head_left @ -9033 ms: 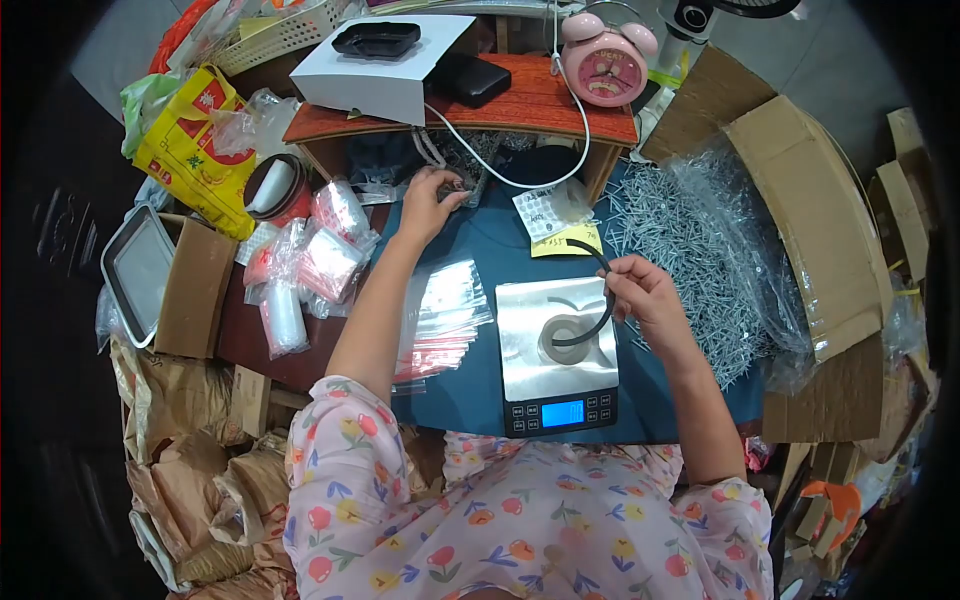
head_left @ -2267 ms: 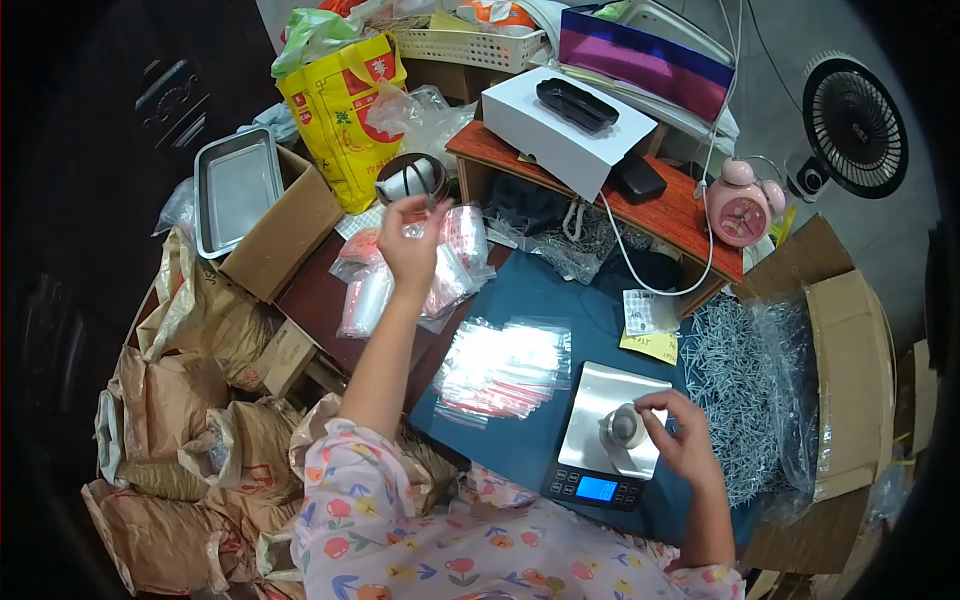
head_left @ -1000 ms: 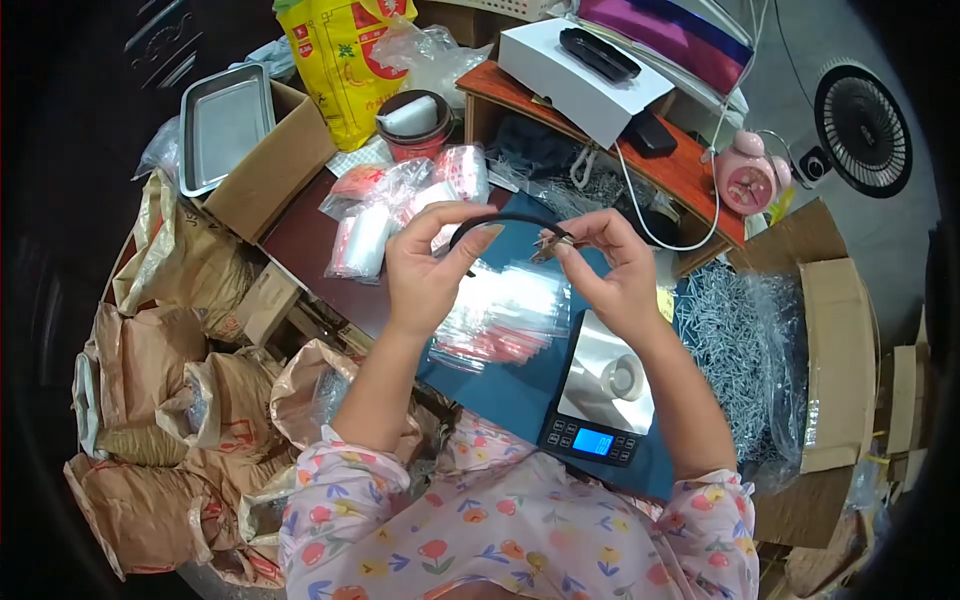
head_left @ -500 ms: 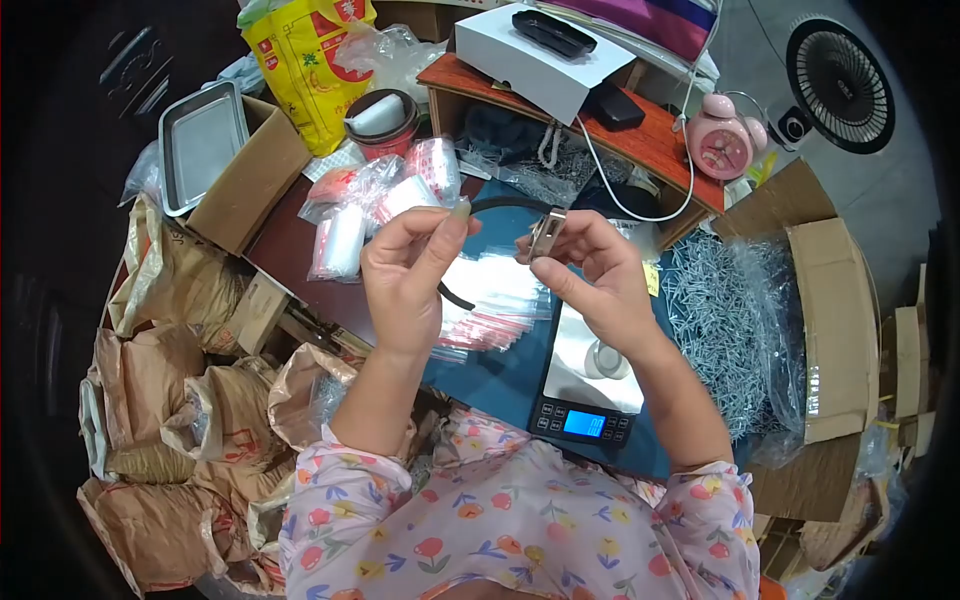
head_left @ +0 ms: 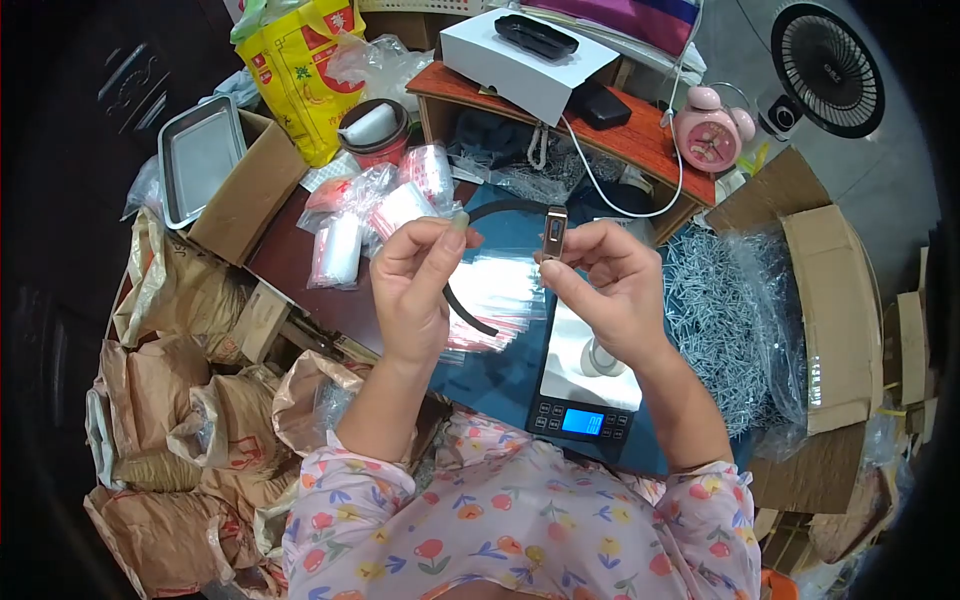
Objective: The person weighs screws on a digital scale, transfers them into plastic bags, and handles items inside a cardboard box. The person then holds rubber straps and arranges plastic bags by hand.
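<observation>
Between fingertips and thumb, my left hand (head_left: 415, 285) pinches a narrow black strap (head_left: 506, 205). The strap arcs over to a metal buckle (head_left: 555, 230) with a slot in it, and its free end hangs below my left hand. My right hand (head_left: 612, 290) is closed on the buckle, which stands upright between thumb and fingers. Below both hands lies a pile of small clear zip bags (head_left: 497, 300) with red edges. A digital scale (head_left: 582, 421) with a lit blue display sits under my right hand, and a round whitish object (head_left: 603, 357) rests on it.
Many screws (head_left: 710, 330) fill a plastic-lined cardboard box (head_left: 845, 310) at right. A wooden shelf (head_left: 640, 125) at the back holds a pink alarm clock (head_left: 708, 135). Paper sacks (head_left: 160, 385) crowd the left, near a metal tray (head_left: 203, 150). A fan (head_left: 828, 70) stands far right.
The buckle has turned more upright, its slotted face towards me, and my right hand has shifted slightly right. The strap's free end has swung right. My left hand keeps its pinch.
</observation>
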{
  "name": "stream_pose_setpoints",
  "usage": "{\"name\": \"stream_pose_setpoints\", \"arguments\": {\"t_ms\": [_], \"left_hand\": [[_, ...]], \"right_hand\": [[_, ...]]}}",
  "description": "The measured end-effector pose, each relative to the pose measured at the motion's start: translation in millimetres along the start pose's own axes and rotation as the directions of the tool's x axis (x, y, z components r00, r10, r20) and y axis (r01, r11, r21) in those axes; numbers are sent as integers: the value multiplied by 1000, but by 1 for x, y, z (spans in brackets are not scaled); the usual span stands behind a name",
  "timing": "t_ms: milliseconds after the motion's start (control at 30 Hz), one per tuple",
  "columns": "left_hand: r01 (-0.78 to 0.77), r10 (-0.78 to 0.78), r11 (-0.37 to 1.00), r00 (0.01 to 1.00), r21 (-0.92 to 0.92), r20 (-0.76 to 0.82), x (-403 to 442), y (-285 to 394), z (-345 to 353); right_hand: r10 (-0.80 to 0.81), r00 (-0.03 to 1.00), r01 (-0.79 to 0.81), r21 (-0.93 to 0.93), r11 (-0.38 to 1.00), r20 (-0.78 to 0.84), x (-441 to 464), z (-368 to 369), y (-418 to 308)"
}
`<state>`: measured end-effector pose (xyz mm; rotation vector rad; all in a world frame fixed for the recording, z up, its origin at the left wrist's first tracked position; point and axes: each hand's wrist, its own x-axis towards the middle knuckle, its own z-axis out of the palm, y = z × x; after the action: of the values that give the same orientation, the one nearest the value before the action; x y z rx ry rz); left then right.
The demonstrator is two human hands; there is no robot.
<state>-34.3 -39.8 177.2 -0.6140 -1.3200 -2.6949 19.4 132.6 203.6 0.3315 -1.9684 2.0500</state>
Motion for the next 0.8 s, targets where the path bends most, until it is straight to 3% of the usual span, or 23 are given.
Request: {"name": "stream_pose_setpoints", "arguments": {"t_ms": [167, 267, 367, 467, 600, 800], "left_hand": [[0, -6, 987, 999, -158, -38, -4, -1, 5], [-141, 138, 990, 986, -25, -92, -10, 0, 10], [-337, 338, 921, 941, 194, 25, -16, 1, 17], [-438, 445, 825, 893, 356, 67, -22, -10, 17], [-551, 552, 709, 822, 440, 141, -22, -16, 19], [-580, 591, 675, 795, 455, 137, -24, -19, 22]], "right_hand": [[72, 997, -72, 56, 996, -4, -1, -6, -7], [59, 996, -55, 57, 997, -64, -1, -7, -9], [-43, 992, 45, 19, 999, -115, -1, -6, -3], [-83, 984, 80, -27, 996, -159, -1, -3, -3], [-163, 969, 140, -130, 982, -183, -1, 0, -5], [-206, 951, 170, -164, 972, -231, -2, 1, -4]]}}
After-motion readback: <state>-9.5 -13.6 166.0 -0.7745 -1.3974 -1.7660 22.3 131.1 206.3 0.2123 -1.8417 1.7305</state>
